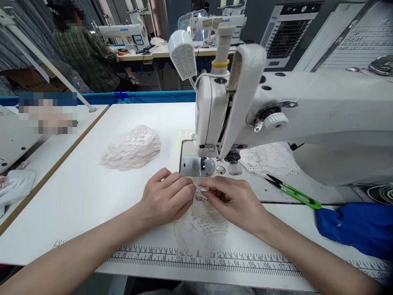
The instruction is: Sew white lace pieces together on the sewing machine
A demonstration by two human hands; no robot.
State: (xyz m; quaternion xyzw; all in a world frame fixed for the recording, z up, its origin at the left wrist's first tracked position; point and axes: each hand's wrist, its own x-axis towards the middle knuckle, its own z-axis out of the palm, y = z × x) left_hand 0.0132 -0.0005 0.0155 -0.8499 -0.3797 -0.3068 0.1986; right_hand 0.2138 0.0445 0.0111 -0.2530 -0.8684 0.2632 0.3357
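Here I am, lower centre of the frame: my right hand [235, 200] has thumb and forefinger pinched on the top edge of the lace piece [201, 229], just in front of the sewing machine [211, 106]. My left hand [168, 196] curls right beside it, its fingertips hidden, so I can't tell its grip. The lace spreads down the table [147, 119] onto the printed ruler [245, 263]. Left of centre, a lace stack [133, 147]; at right, green snips [299, 194] touching blue cloth [356, 229].
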